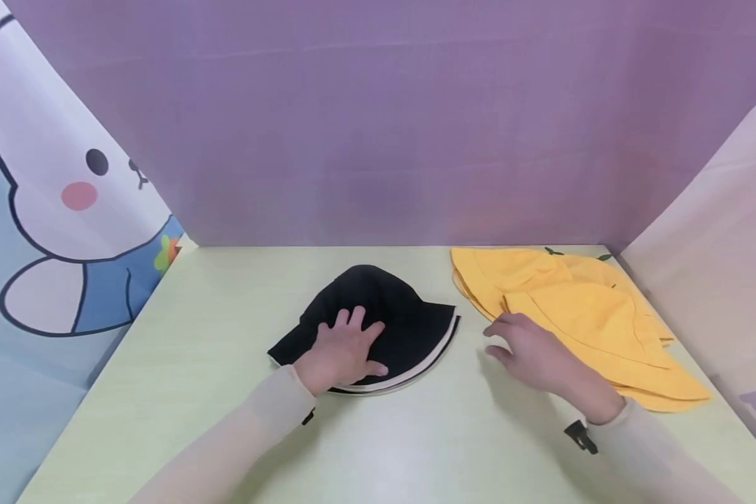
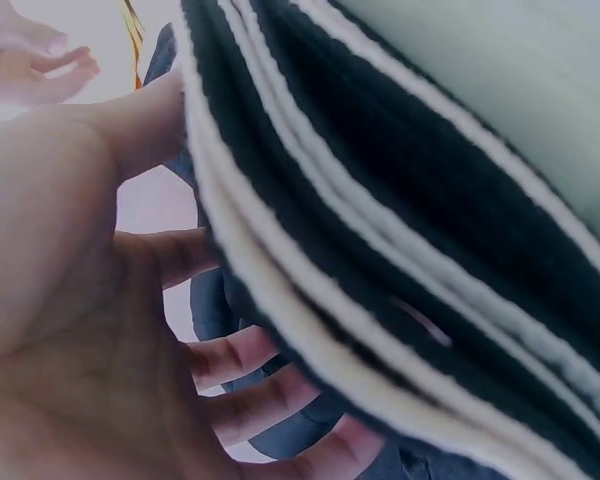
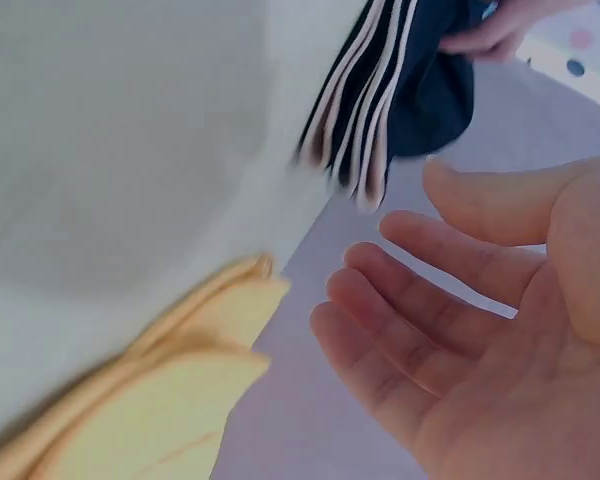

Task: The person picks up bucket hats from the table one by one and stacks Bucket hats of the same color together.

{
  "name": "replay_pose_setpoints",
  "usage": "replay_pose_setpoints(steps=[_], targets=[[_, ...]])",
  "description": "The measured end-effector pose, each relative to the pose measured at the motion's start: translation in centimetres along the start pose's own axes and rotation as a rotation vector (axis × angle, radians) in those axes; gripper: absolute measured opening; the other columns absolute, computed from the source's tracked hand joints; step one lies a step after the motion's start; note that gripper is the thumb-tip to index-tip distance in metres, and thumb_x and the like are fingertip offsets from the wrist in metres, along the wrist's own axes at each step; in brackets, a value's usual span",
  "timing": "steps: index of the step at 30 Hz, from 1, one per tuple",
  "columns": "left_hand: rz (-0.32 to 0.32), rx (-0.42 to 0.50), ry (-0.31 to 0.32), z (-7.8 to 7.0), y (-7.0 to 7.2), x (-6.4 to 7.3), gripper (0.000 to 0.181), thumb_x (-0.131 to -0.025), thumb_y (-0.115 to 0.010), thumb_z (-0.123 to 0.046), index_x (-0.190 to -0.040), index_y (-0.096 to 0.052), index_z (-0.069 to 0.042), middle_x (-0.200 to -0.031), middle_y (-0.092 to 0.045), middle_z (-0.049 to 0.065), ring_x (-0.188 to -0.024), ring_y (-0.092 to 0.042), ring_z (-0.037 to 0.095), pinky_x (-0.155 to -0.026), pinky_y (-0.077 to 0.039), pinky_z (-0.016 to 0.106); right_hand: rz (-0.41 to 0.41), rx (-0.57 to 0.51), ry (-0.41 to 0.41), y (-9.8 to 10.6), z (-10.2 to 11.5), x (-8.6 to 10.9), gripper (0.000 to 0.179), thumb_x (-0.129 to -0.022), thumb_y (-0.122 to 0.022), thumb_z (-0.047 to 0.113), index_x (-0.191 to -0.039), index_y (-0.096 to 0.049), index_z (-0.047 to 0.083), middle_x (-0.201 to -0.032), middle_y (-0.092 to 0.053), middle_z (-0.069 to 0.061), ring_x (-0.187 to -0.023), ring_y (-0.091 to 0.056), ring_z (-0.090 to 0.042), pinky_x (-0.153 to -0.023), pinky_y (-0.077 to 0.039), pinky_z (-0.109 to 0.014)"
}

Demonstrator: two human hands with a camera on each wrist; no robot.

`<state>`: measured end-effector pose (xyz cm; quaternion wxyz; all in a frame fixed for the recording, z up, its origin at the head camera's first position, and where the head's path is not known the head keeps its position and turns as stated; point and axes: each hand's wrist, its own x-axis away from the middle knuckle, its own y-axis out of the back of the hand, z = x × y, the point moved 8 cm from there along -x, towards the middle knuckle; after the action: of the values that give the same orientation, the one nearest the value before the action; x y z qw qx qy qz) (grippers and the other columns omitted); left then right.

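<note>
A black bucket hat (image 1: 409, 332) with a pale-edged brim lies folded flat in the middle of the table. My left hand (image 1: 340, 350) rests on its top with the fingers spread. In the left wrist view, several layers of dark brim (image 2: 380, 140) with whitish trim lie beside the fingers, so more than one hat may be stacked here. To the right, yellow bucket hats (image 1: 592, 318) overlap in a pile. Just left of that pile hovers my right hand (image 1: 535, 353), its fingers loosely bent and holding nothing; the right wrist view shows its bare palm.
The pale table (image 1: 183, 364) is bordered by a purple cloth (image 1: 378, 140) at the back. A rabbit-printed cloth (image 1: 69, 231) stands along the left side, and a pale pinkish cloth (image 1: 718, 245) along the right. The yellow pile reaches close to the right table edge.
</note>
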<state>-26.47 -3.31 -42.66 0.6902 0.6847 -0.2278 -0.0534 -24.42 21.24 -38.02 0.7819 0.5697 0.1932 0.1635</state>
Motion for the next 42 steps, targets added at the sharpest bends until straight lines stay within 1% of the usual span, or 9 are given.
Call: replay_pose_setpoints(steps=[4, 7, 14, 19, 25, 30, 35, 39, 42], targets=[[0.004, 0.014, 0.023, 1.5, 0.0, -0.2, 0.077, -0.091, -0.067, -0.06, -0.155, -0.042, -0.024, -0.154, -0.03, 0.017, -0.136, -0.033, 0.039, -0.097, -0.042, 0.064, 0.004, -0.022, -0.018, 1.0, -1.9, 0.0, 0.019, -0.09, -0.074, 0.003, -0.108, -0.072, -0.004, -0.103, -0.068, -0.011, -0.097, -0.065, -0.033, -0.084, -0.054, -0.05], [0.013, 0.031, 0.041, 2.2, 0.1, -0.4, 0.078, -0.092, -0.066, -0.059, -0.155, -0.04, -0.022, -0.154, -0.029, 0.018, -0.137, -0.032, 0.04, -0.097, -0.042, 0.065, 0.025, -0.043, -0.062, 1.5, -3.7, -0.5, 0.019, -0.092, -0.071, 0.001, -0.109, -0.072, -0.005, -0.102, -0.068, -0.012, -0.097, -0.065, -0.035, -0.084, -0.054, -0.051], [0.004, 0.068, 0.096, 4.8, 0.2, -0.7, 0.078, -0.093, -0.065, -0.059, -0.156, -0.039, -0.02, -0.153, -0.028, 0.019, -0.136, -0.032, 0.042, -0.093, -0.042, 0.066, 0.094, -0.048, -0.133, 2.2, -7.1, -2.5, 0.028, -0.093, -0.059, -0.007, -0.12, -0.064, -0.012, -0.117, -0.065, -0.026, -0.112, -0.06, -0.048, -0.092, -0.05, -0.059], [0.011, 0.107, 0.165, 7.6, 0.4, -0.8, 0.08, -0.094, -0.064, -0.057, -0.158, -0.036, -0.017, -0.156, -0.023, 0.023, -0.138, -0.028, 0.047, -0.097, -0.038, 0.071, 0.137, -0.033, -0.158, 2.3, -8.8, -3.9, 0.039, -0.09, -0.048, -0.014, -0.126, -0.062, -0.011, -0.127, -0.062, -0.029, -0.121, -0.054, -0.052, -0.099, -0.045, -0.063], [0.017, 0.154, 0.256, 11.4, 0.8, -0.9, 0.081, -0.096, -0.064, -0.055, -0.158, -0.033, -0.013, -0.158, -0.017, 0.027, -0.14, -0.023, 0.051, -0.098, -0.035, 0.075, 0.178, -0.04, -0.188, 1.5, -10.0, -5.2, 0.042, -0.089, -0.047, -0.014, -0.129, -0.061, -0.009, -0.131, -0.059, -0.03, -0.127, -0.049, -0.053, -0.102, -0.041, -0.064], [0.031, 0.188, 0.316, 14.3, 0.9, -0.6, 0.083, -0.097, -0.062, -0.055, -0.159, -0.029, -0.01, -0.159, -0.01, 0.031, -0.141, -0.019, 0.055, -0.099, -0.032, 0.078, 0.231, -0.054, -0.217, 0.5, -10.4, -5.8, 0.043, -0.092, -0.044, -0.014, -0.131, -0.061, -0.008, -0.134, -0.058, -0.029, -0.13, -0.046, -0.053, -0.105, -0.039, -0.064], [0.012, 0.225, 0.357, 16.7, 1.1, -0.1, 0.085, -0.097, -0.062, -0.053, -0.158, -0.028, -0.005, -0.159, -0.007, 0.034, -0.139, -0.019, 0.057, -0.098, -0.03, 0.08, 0.259, -0.022, -0.208, -0.3, -10.6, -6.0, 0.04, -0.093, -0.047, -0.013, -0.128, -0.064, -0.005, -0.128, -0.063, -0.026, -0.124, -0.052, -0.051, -0.101, -0.043, -0.062], [-0.008, 0.249, 0.395, 18.4, 1.2, 0.4, 0.086, -0.097, -0.062, -0.052, -0.157, -0.027, -0.001, -0.157, -0.006, 0.037, -0.136, -0.019, 0.059, -0.098, -0.029, 0.081, 0.265, -0.01, -0.22, -0.8, -11.0, -6.0, 0.037, -0.091, -0.05, -0.012, -0.124, -0.065, -0.003, -0.123, -0.064, -0.024, -0.118, -0.056, -0.047, -0.096, -0.047, -0.059], [-0.016, 0.26, 0.424, 19.5, 1.1, 0.7, 0.086, -0.097, -0.062, -0.052, -0.156, -0.027, 0.0, -0.156, -0.004, 0.038, -0.137, -0.016, 0.061, -0.098, -0.026, 0.083, 0.258, -0.004, -0.228, -1.1, -11.1, -6.0, 0.035, -0.088, -0.052, -0.013, -0.119, -0.065, -0.002, -0.116, -0.063, -0.02, -0.108, -0.059, -0.041, -0.09, -0.05, -0.055]])
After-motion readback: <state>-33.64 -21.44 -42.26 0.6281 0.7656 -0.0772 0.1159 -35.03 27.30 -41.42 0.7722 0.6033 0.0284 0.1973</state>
